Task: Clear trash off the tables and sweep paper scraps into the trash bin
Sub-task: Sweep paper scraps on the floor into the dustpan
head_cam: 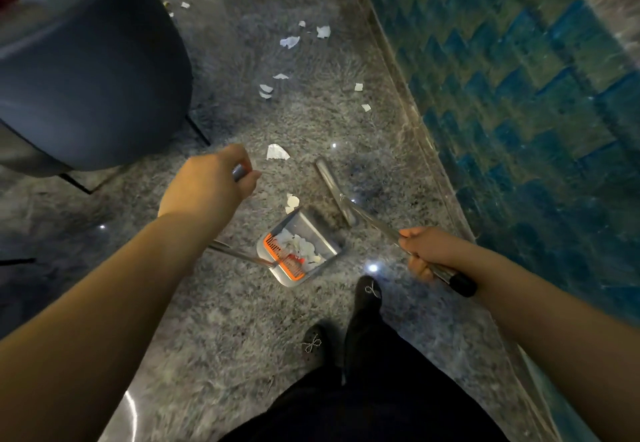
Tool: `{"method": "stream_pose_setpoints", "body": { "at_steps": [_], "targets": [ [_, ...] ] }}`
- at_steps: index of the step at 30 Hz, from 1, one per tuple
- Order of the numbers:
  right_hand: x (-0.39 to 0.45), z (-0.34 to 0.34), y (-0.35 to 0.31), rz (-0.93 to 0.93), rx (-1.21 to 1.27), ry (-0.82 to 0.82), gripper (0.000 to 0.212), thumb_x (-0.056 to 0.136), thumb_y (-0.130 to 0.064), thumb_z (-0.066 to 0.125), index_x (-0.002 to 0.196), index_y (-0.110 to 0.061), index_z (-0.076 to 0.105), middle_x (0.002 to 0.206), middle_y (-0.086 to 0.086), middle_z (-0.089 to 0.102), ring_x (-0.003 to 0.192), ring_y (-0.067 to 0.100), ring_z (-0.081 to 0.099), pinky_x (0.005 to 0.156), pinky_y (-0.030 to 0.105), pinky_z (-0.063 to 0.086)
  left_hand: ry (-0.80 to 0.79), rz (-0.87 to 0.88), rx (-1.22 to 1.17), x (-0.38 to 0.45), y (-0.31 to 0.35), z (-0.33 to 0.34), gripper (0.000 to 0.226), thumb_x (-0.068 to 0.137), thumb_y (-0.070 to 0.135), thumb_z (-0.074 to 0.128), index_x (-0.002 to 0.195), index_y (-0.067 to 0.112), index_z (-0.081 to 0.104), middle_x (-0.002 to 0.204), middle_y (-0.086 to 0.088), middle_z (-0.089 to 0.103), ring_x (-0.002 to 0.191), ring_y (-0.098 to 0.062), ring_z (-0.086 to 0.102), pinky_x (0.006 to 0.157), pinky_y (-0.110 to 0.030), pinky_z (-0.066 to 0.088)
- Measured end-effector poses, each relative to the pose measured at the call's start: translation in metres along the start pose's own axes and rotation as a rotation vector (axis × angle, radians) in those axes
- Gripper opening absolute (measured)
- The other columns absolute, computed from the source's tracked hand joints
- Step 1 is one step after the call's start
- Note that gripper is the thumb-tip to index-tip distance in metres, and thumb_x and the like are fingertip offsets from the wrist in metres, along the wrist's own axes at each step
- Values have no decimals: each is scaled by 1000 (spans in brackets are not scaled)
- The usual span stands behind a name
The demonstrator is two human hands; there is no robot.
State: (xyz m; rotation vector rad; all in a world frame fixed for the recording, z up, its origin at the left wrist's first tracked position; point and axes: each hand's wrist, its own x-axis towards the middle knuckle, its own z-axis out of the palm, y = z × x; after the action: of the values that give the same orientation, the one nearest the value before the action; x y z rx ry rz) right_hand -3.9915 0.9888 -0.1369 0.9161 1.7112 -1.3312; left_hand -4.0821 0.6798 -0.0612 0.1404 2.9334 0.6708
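Observation:
My left hand (211, 185) grips the top of the dustpan's long metal handle. The grey dustpan (325, 240) stands on the floor below it, with an orange comb edge and several white paper scraps inside. My right hand (426, 251) grips the broom's metal handle (377, 225), whose black end sticks out behind the hand. The broom head (334, 188) lies on the floor just right of the dustpan's mouth. Two scraps (292, 202) lie at the pan's front lip. A larger paper scrap (277, 152) lies beyond it. Several more scraps (289, 41) are scattered farther up the floor.
A dark blue rounded armchair (93, 71) fills the upper left. A wall with blue tiles (519, 95) and a stone skirting runs down the right side. My feet in dark shoes (369, 291) stand just behind the dustpan on the grey speckled floor.

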Motion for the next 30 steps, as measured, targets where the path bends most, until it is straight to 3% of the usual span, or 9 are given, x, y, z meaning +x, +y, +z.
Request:
{"method": "stream_pose_setpoints", "body": {
  "at_steps": [15,20,24,30],
  "targets": [
    [83,-5,-104,85,-209,-121,38,102,-12,42,139,-19,40,63,5,40,30,4,34,34,13,31,63,-272,52,42,-37,-25,18,91,39,62,88,21,58,81,-9,61,76,-30,55,67,-38,47],
    [112,-4,-140,62,-322,-141,40,103,-12,41,142,-17,37,61,6,42,30,7,35,36,12,31,43,-361,88,66,-44,-21,20,92,40,60,94,21,61,83,-13,63,77,-32,58,66,-39,49],
    [130,2,-167,12,-536,-192,46,102,-13,40,147,-10,31,55,8,47,42,14,42,41,23,37,32,-408,114,91,-50,-23,16,92,41,59,91,25,59,83,-10,61,76,-31,57,62,-36,45],
    [146,19,-199,108,-556,-335,47,103,-13,37,148,-19,26,56,2,38,39,7,34,38,15,31,-6,-446,150,111,-48,-20,16,94,42,56,90,27,54,84,-9,59,76,-33,56,61,-39,49]
  ]
}}
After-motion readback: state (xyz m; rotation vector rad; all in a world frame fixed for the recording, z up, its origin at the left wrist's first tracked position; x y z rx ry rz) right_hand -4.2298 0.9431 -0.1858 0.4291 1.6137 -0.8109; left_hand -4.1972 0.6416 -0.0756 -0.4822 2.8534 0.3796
